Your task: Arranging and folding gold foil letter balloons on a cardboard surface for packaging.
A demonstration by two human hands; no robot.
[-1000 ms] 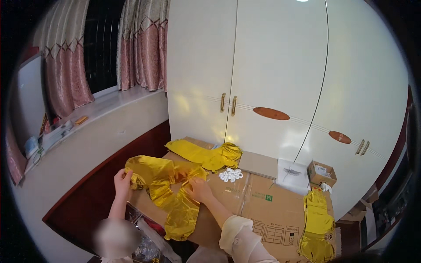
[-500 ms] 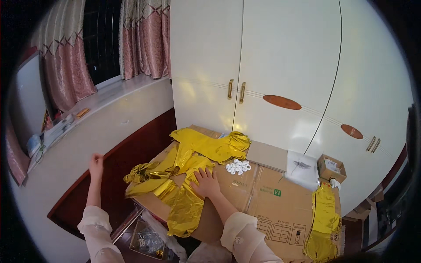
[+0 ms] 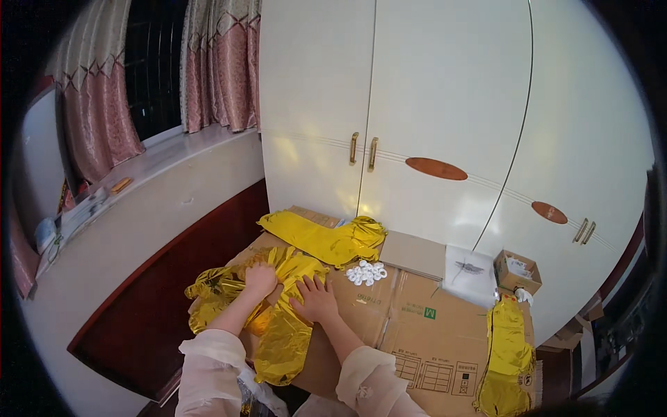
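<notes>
Crumpled gold foil, which looks like a flat foil balloon (image 3: 286, 351), lies on the cardboard under both my hands. My left hand (image 3: 261, 280) is closed in a fist on its upper left part, fingertips partly hidden in the folds. My right hand (image 3: 317, 299) rests flat on its right edge with the fingers spread. Just beyond lies another flat gold foil piece (image 3: 306, 233), stretching towards the cupboard. Close to the right hand's fingertips is a cluster of small white rings (image 3: 366, 273).
Flattened cardboard (image 3: 424, 340) covers the work surface. At right lie a gold foil strip (image 3: 509, 358), a small open box (image 3: 517, 271) and a white sheet with a grey drawing (image 3: 471, 274). White cupboard doors (image 3: 445, 90) stand behind; a dark red wooden board (image 3: 167, 292) borders the left.
My left hand has come down from the raised spot at left onto the foil, bunching it. My right hand stays on the foil. The view has shifted slightly.
</notes>
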